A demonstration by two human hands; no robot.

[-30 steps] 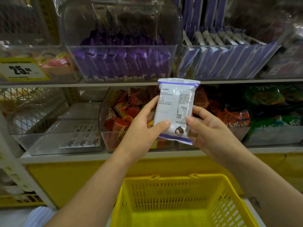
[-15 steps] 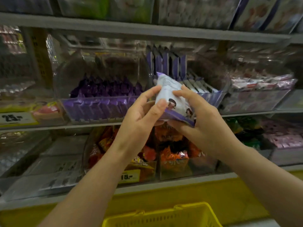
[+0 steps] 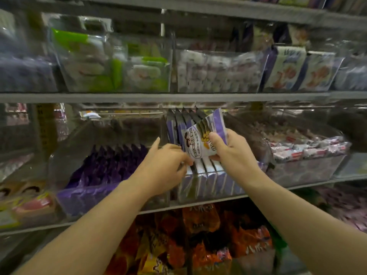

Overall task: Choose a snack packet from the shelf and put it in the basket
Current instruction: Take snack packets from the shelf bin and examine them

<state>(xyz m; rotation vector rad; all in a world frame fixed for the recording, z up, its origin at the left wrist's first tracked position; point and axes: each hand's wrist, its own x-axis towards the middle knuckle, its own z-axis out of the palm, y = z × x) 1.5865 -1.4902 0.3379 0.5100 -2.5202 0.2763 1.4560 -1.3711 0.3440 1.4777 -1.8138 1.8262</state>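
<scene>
Packet [image 3: 195, 142] gripped in right fingers [image 3: 216, 140]; left fingers [image 3: 183, 162] curl beside it, hold unclear.

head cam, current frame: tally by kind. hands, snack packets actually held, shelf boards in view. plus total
hands: 2, the left hand and the right hand
held snack packet: 1, gripped by the right hand
shelf boards: 3
Total: 6
</scene>
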